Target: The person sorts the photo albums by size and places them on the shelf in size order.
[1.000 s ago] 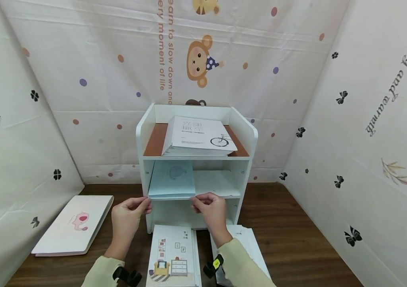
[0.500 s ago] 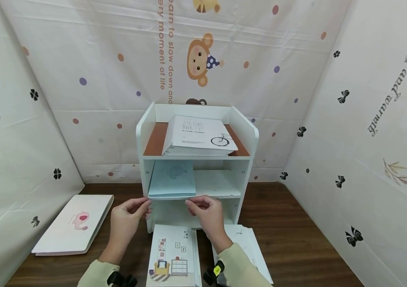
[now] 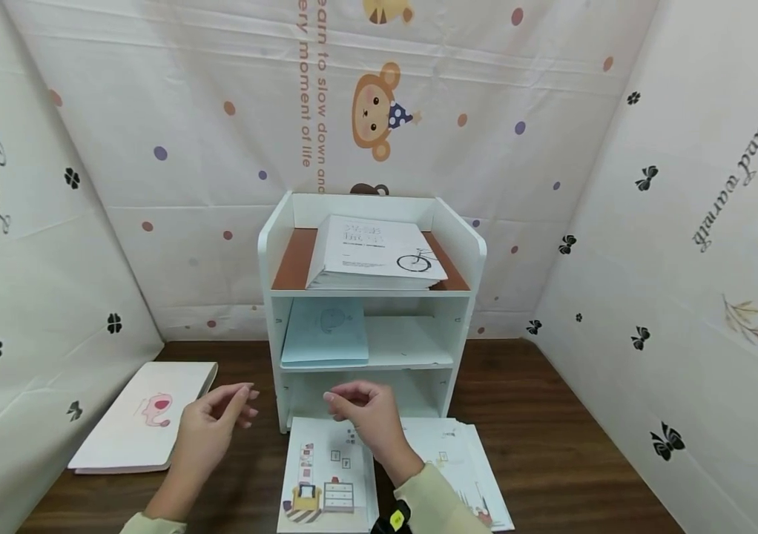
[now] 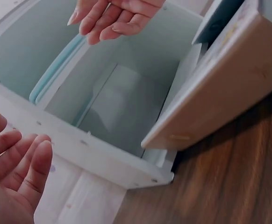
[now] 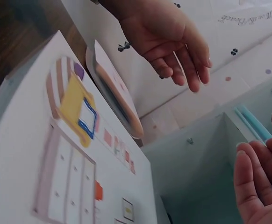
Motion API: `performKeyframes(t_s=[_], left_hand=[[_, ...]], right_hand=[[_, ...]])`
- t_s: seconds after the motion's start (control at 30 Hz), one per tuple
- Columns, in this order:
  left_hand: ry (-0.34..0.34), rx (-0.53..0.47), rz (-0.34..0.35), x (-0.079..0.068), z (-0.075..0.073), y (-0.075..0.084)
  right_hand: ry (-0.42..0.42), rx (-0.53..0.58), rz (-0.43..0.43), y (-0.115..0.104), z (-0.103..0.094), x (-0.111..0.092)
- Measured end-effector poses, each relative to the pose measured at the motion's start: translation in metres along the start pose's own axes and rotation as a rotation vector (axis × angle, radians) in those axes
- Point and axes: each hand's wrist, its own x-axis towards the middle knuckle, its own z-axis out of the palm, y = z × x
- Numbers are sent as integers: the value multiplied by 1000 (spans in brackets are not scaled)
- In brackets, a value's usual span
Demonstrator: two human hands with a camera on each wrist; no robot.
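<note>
The three-tier shelf point(image 3: 406, 206) stood on the table point(image 3: 532, 445), with the back cloth point(image 3: 205, 274) behind it. On its top tier lay the booklet stack point(image 3: 382, 252); on its middle tier, at the left end, the notebook point(image 3: 325, 341). Before the shelf's left half lay picture books point(image 3: 325, 478), before its right half loose booklets point(image 3: 469, 467). The left hand point(image 3: 212, 419) hung before its left corner, the right hand point(image 3: 362, 415) before its lower tier. Left of the shelf lay another book point(image 3: 128, 423).
</note>
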Motion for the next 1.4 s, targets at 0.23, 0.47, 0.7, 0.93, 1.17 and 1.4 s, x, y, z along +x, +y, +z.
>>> performKeyframes(t_s=[0.23,0.47,0.7,0.93,1.17,1.4], left_hand=[[0,51,15,-5,-8,-9],[-9,69,7,-12,-20,-16],[-15,111,13,-13,-39,-20],[16,161,46,-10,-55,-28],[32,143,32,-6,-60,-41],[62,412,3,2,-78,-55]], right_hand=[[-69,16,72,13,13,0],[-120,46,141,20,26,0],[-147,79,201,22,34,0],[-154,134,226,24,44,0],[-183,163,236,30,52,0],[-174,217,280,32,68,2]])
